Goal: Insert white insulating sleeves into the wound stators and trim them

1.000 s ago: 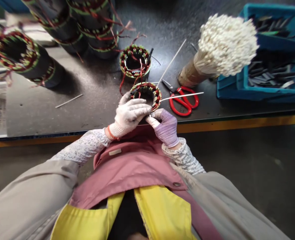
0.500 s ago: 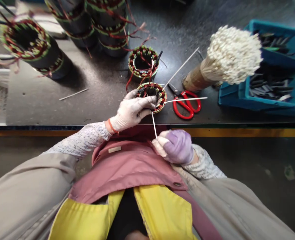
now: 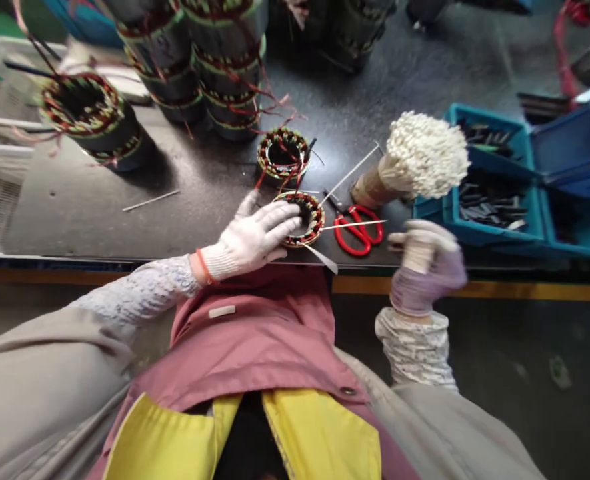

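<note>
l. hand (image 3: 255,237) lay fingers-out over wire ring (image 3: 317,219) on counter (image 3: 215,223), grip unclear; scissors (image 3: 361,231) at ring's 3 o'clock. r. hand (image 3: 427,263), approx 4 o'clock nr bins (image 3: 499,231), was blurred, couldn't tell if holding.

A reddish ring (image 3: 319,217) opens upward, trailing white cords (image 3: 331,227).

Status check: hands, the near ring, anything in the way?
Left hand on near ring. Right hand apart, blurred, grip unclear. Near ring by edge of table, white cords jutting out. Scissors between it and right hand.
</note>
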Available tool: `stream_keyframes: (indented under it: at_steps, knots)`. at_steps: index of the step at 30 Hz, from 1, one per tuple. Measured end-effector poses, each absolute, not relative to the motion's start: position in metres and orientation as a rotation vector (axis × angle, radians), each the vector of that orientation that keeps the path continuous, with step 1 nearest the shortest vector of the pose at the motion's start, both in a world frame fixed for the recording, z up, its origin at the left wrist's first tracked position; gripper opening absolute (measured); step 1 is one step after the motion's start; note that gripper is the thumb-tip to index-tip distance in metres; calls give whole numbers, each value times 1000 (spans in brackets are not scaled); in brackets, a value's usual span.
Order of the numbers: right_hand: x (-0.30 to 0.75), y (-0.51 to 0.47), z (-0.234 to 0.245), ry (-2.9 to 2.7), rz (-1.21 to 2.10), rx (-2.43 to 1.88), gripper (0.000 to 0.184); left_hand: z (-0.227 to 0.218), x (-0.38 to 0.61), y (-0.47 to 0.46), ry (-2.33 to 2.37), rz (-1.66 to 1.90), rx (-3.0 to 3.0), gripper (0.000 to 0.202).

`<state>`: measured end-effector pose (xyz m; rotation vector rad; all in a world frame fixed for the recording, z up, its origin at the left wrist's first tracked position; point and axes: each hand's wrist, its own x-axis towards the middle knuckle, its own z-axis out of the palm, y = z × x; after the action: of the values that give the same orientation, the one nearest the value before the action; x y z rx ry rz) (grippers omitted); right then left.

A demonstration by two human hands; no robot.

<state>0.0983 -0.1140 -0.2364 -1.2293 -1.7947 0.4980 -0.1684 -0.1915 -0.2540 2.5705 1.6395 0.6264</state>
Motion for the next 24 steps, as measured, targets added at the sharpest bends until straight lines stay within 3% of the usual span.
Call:
stream_keyframes:
  at_steps: [2,3,7,11,15,18,24]
  knots:
    - [111,-100,-245,-2242,253,-1438,29,-256,-169,-190,1625,545,2612,40]
    - [107,-90,-247,-2435,134,-1552,33,-257,-169,-190,1607,512,2631,37]
    - [70,-57,-237,-2937,-61,-1865,75,-263,-170,-209,1640,533,2627,32]
    - [65,-70,-220,-3066,-36,-2049,74,-267,-176,-233,1740,654,2529,32]
    - [95,-133,-222,-3051,-69,-1616,51,-270,-183,-233,1746,694,2464,33]
    - [100,-169,-230,-2973,-64,-1256,51,-271,-186,-227,1733,699,2452,33]
    - [62,-168,-227,-3052,-171,-1270,54,-271,-185,-227,1733,695,2432,32]
